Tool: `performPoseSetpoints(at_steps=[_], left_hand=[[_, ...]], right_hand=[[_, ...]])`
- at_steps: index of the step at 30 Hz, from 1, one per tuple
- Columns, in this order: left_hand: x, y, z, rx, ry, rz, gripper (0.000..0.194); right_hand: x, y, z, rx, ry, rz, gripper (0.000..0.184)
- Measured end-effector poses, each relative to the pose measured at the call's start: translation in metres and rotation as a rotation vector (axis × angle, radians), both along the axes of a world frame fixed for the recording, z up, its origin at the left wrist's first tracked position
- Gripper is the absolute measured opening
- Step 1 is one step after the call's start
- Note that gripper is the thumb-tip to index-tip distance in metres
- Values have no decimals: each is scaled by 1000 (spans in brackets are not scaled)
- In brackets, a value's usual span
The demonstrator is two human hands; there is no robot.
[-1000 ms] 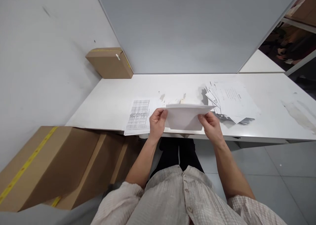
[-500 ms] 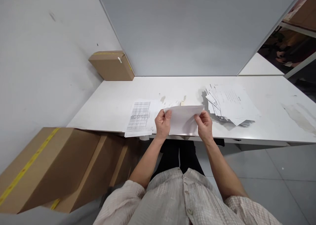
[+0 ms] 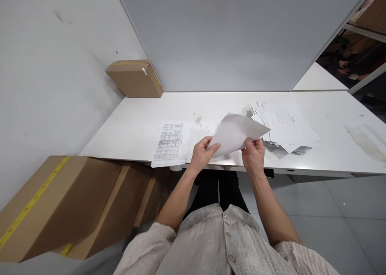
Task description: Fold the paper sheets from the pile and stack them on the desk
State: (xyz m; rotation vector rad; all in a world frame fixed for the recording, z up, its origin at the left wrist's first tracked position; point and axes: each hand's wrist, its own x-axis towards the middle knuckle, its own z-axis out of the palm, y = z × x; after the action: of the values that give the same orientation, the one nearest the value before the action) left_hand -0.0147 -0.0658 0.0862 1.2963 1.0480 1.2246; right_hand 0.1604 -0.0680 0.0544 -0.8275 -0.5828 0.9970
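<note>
Above the front of the white table, a sheet of paper (image 3: 237, 132) is held between my two hands, tilted and slightly curved. My left hand (image 3: 204, 154) pinches its left lower corner, thumb on top. Along its lower right edge, my right hand (image 3: 253, 153) grips it with thumb and fingers. The face turned up looks blank. To the left of my left hand lie printed sheets (image 3: 169, 142) bearing a dense table. A messy pile of papers (image 3: 285, 124) sits to the right, partly behind the held sheet's right corner.
The white table (image 3: 331, 134) runs against a grey panel (image 3: 229, 37). A cardboard box (image 3: 135, 80) stands at its back left corner. Larger taped cardboard boxes (image 3: 60, 202) fill the floor at left. Shelving with dark contents (image 3: 346, 54) is at far right.
The sheet has turned, its right corner swinging out toward the pile and its top edge rising. My left hand has shifted slightly right and down, and my right hand slightly right.
</note>
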Motion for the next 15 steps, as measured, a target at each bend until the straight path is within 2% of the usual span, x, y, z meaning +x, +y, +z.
performPoseSetpoints(at_steps=[3, 6, 8, 12, 15], left_hand=[[-2, -11, -18, -119, 30, -42, 30], [3, -19, -39, -172, -135, 47, 33], [8, -20, -48, -155, -202, 100, 32], [6, -13, -46, -1, -95, 207, 29], [-7, -3, -39, 164, 57, 268, 27]], right_hand=[[5, -3, -3, -53, 152, -43, 23], [6, -7, -14, -114, 236, -30, 26], [4, -11, -23, -130, 257, -11, 25], [3, -21, -41, -217, 249, 63, 26], [15, -29, -46, -234, 85, 52, 38]])
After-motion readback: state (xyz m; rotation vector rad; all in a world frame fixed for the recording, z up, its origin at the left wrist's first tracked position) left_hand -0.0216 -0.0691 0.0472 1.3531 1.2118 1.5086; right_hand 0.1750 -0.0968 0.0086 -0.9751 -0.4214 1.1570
